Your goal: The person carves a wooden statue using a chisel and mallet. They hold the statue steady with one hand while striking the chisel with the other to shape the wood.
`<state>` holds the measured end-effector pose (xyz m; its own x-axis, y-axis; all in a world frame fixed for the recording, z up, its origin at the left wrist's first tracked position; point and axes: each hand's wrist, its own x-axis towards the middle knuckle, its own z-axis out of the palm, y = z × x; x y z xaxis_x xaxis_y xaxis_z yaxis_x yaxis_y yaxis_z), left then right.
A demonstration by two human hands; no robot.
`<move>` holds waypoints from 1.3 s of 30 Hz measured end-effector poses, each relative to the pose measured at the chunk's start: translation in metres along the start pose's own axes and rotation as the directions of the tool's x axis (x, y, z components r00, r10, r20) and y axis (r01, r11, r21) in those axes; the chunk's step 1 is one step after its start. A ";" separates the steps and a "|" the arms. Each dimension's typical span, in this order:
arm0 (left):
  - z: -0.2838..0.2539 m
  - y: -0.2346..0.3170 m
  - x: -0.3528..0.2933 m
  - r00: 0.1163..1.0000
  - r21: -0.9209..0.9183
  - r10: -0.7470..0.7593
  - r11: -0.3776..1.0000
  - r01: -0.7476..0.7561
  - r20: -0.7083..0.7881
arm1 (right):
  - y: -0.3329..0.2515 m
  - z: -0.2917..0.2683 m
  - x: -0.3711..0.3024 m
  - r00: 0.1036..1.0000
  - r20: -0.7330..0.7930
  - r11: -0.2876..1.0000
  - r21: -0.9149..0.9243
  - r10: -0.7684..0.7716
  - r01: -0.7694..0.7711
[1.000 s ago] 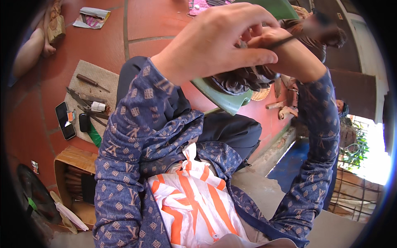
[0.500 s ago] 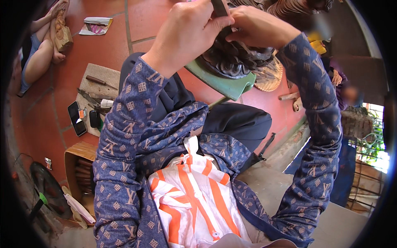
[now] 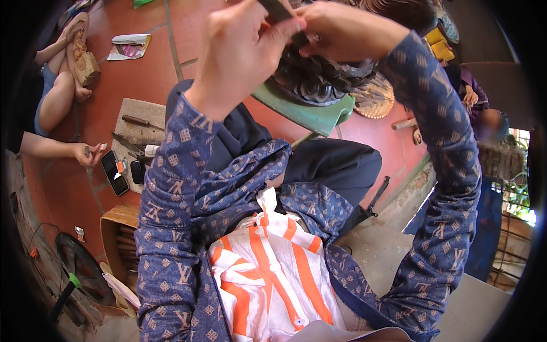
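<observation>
- Clasping a dark flat bar [image 3: 278, 11] near the top edge of the frame, the left hand [image 3: 235, 52] has its fingers closed around it, thumb pressed along its side.
- At upper centre, the right hand [image 3: 345, 31] is bent at the bar's lower end, fingers curled; whether they grip it cannot be told.
- Just below both hands, a dark carved piece [image 3: 322, 82] with overlapping, petal-like shapes rests on a green stool [image 3: 296, 114].
- Right of the stool, a round woven tray [image 3: 375, 105] holds slim tools on the red tiled floor [image 3: 142, 80].
- Left of centre, a grey board [image 3: 132, 108] carries a dark-handled tool [image 3: 137, 121] and other tools, with a phone [image 3: 114, 181] at its lower edge.
- Near the phone, another person's hand [image 3: 90, 153] reaches in, holding something too small to tell.
- At upper left, a carved wooden block [image 3: 86, 69] stands by a seated person's legs [image 3: 58, 94].
</observation>
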<state>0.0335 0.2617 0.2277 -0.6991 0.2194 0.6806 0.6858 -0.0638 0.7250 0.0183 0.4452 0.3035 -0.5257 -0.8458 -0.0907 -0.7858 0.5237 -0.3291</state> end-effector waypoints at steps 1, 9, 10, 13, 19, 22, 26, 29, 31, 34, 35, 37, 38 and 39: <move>0.000 0.001 -0.003 0.998 -0.019 -0.062 0.998 0.063 0.020 | -0.003 0.000 -0.004 0.997 0.038 0.994 -0.090 0.067 -0.063; -0.010 -0.006 0.002 0.983 -0.047 -0.125 0.990 0.132 0.138 | 0.006 0.011 -0.007 0.998 0.016 0.987 -0.151 0.062 -0.059; -0.003 -0.009 0.001 0.987 -0.216 -0.116 0.967 0.138 0.109 | 0.007 0.017 -0.008 0.994 -0.098 0.976 -0.217 -0.046 0.023; -0.006 0.000 0.022 0.981 0.110 0.188 0.975 -0.192 0.045 | 0.010 0.000 -0.006 0.992 -0.017 0.987 -0.097 0.125 -0.126; -0.003 0.006 0.018 0.991 -0.055 0.077 0.996 -0.071 0.107 | 0.008 0.020 -0.017 0.986 -0.162 0.983 -0.182 -0.029 -0.001; -0.004 0.004 0.028 0.983 0.002 0.124 0.992 -0.125 0.137 | 0.009 0.005 -0.014 0.984 -0.065 0.981 -0.082 0.169 -0.174; -0.007 0.003 0.019 0.979 0.120 0.017 0.992 -0.042 0.203 | 0.018 0.020 -0.018 0.985 -0.173 0.998 -0.060 0.010 -0.020; -0.002 -0.004 0.019 0.983 -0.082 -0.007 0.996 0.022 0.181 | 0.013 0.015 -0.015 0.987 -0.135 0.991 -0.093 0.083 -0.096; -0.005 0.003 0.031 0.964 0.097 0.144 0.981 -0.169 0.222 | 0.016 0.004 -0.014 0.964 0.012 0.962 0.055 0.267 -0.267; -0.005 0.005 0.033 0.960 0.125 0.186 0.969 -0.215 0.208 | 0.001 0.008 -0.017 0.980 -0.102 0.984 0.066 0.173 -0.166; 0.001 -0.002 0.024 0.973 0.032 0.143 0.988 -0.151 0.184 | 0.000 0.013 -0.016 0.985 -0.150 0.994 0.080 0.088 -0.077; 0.004 0.001 0.026 0.976 -0.013 0.136 0.991 -0.136 0.172 | 0.007 0.018 -0.019 0.972 -0.233 0.996 -0.082 0.011 -0.031; 0.002 0.001 0.033 0.969 0.053 0.173 0.981 -0.185 0.178 | 0.013 0.011 -0.021 0.983 -0.158 0.996 -0.013 0.088 -0.091; 0.000 0.005 0.038 0.962 0.116 0.203 0.967 -0.226 0.185 | 0.015 0.006 -0.020 0.984 -0.072 0.986 0.057 0.163 -0.159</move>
<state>0.0105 0.2699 0.2572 -0.4959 0.3781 0.7817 0.8447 0.0013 0.5352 0.0191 0.4694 0.2950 -0.6686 -0.7398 -0.0752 -0.6725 0.6447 -0.3636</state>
